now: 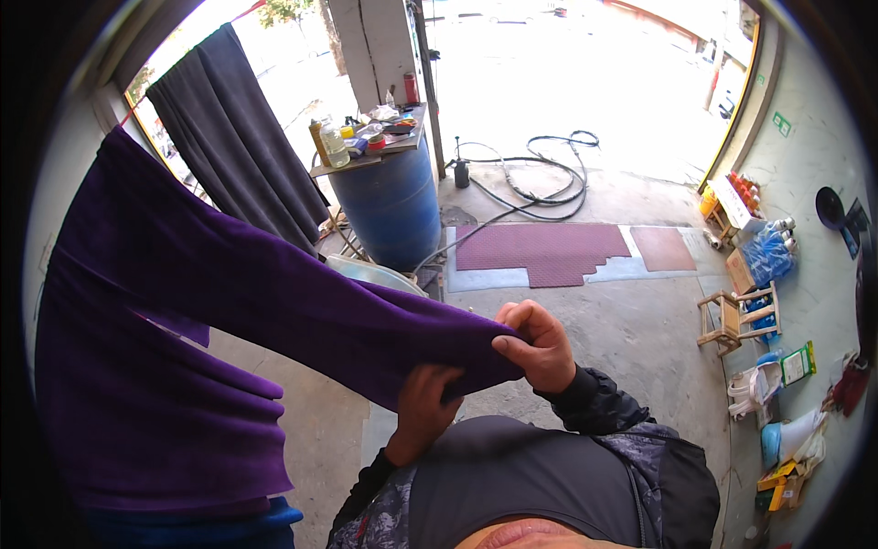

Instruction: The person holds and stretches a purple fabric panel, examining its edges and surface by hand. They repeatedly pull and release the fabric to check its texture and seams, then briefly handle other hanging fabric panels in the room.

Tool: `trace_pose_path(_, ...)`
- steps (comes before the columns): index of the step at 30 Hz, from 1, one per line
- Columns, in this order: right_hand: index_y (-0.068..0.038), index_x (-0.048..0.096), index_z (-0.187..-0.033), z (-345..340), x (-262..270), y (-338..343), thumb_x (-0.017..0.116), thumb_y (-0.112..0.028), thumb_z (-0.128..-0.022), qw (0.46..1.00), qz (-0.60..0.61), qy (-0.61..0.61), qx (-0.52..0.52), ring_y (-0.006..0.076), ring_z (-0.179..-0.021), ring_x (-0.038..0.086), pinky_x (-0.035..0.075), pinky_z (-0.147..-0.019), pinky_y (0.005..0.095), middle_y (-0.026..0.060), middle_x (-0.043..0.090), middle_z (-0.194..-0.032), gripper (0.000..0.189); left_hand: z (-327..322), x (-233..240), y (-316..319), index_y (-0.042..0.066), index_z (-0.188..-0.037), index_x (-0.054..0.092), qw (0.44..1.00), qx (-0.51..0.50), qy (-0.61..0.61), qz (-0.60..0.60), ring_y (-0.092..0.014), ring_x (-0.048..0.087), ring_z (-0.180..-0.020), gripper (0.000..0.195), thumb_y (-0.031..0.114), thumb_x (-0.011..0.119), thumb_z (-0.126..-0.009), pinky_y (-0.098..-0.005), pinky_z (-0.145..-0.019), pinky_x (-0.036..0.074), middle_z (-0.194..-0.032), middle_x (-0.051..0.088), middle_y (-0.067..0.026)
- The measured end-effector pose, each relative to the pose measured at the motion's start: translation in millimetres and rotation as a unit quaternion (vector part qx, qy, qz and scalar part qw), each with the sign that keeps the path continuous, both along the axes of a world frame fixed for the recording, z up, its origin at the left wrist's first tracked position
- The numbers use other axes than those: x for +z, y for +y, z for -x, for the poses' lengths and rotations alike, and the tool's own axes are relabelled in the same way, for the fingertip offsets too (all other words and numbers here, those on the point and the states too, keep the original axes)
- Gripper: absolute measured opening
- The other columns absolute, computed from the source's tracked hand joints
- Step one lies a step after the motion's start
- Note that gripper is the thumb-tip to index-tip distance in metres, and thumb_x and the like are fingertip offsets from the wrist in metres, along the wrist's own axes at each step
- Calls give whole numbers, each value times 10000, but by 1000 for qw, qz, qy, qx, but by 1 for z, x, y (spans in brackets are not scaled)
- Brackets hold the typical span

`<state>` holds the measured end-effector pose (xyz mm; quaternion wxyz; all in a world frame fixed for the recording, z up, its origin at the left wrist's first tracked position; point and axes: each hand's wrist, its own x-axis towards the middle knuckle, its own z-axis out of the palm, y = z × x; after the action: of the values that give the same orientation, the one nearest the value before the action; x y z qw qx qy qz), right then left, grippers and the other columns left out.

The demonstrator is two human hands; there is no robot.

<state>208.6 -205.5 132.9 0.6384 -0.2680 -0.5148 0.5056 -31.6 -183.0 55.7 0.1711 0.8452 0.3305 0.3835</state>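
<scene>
A long purple cloth (274, 295) hangs from a red line at the upper left and stretches across to my hands. My right hand (542, 346) pinches its far corner between thumb and fingers. Just to the left, my left hand (425, 408) is at the lower edge of the cloth; it is blurred, and part of its fingers lies against or behind the fabric, so its grip is not clear. More purple cloth (171, 418) hangs at the left, above a blue cloth (267, 525). A dark grey cloth (240, 144) hangs behind.
Beyond the cloth stands a blue plastic barrel (387, 206), its board top (357, 163) carrying bottles and tape. A black hose (542, 199) lies coiled near a purple mat (542, 250). Along the right wall are a small wooden chair (730, 319), wrapped bottles (765, 250) and boxes.
</scene>
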Motion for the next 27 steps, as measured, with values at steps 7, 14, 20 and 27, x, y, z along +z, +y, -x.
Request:
trace_pose_path(7, -46, 565, -1021, -14, -5, 9, 689, 39, -1013, 997, -24, 19, -74, 102, -949, 571, 477, -859, 253, 51, 630, -1051, 151, 19, -13, 10, 71, -1143, 685, 992, 121, 35, 20, -393, 632, -1103, 439, 17, 823, -730, -468, -947, 536, -1128, 647, -151)
trace_pose_path(14, -52, 608, -1104, -17, -30, 25, 719, -2, -1013, 988, 16, -70, -137, 26, -859, 593, 498, -738, 217, -18, 646, -961, 152, 14, 0, 8, 31, -1071, 675, 984, 110, -125, 57, -272, 702, -913, 194, 48, 764, -899, -368, -757, 562, -1075, 651, -124)
trace_pose_path(20, -40, 651, -1208, 0, -38, 17, 809, -61, -927, 956, -4, -281, -81, 112, -840, 644, 540, -747, 291, 55, 641, -1057, 323, 5, 29, -2, 56, -1044, 678, 983, 43, -171, 53, -277, 713, -824, 191, 70, 807, -905, -360, -706, 563, -960, 691, -115)
trace_pose_path(27, -91, 517, -1532, 23, -26, 2, 940, -243, -820, 934, -131, -321, 80, 357, -1307, 589, 497, -1101, 425, 155, 547, -1460, 842, -8, 46, -5, 62, -984, 647, 985, -19, -170, 18, -191, 664, -751, 200, 59, 822, -887, -327, -663, 536, -874, 660, -80)
